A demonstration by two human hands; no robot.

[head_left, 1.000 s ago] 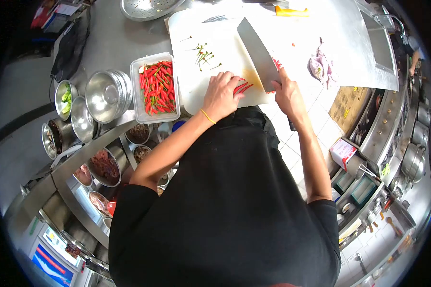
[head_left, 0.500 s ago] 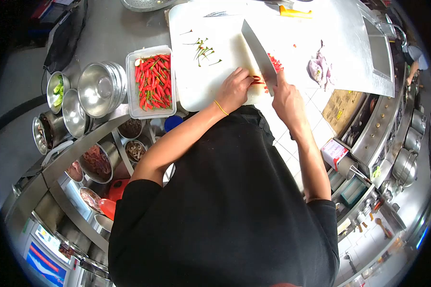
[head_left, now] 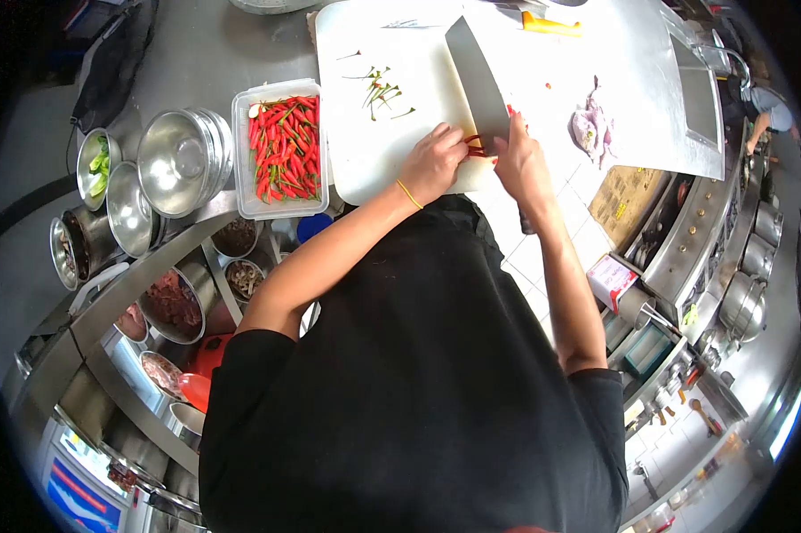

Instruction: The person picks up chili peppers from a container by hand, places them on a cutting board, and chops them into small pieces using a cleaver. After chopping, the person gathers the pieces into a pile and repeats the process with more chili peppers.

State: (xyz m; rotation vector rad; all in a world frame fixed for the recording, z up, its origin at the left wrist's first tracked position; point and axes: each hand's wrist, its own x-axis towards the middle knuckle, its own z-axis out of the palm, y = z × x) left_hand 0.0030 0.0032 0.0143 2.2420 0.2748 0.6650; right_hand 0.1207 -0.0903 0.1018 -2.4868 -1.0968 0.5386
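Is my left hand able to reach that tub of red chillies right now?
Probably yes: the tub sits open just beside the left hand, with bare board between, though it is pinning chillies.

At upper centre of the frame, the left hand (head_left: pixel 431 164) pins red chillies (head_left: pixel 477 146) to a white board (head_left: pixel 374 151). The right hand (head_left: pixel 518 164) grips a cleaver (head_left: pixel 476 80), its blade touching them. A tub (head_left: pixel 278 210) of more sits left of the board, beside steel bowls (head_left: pixel 174 164).
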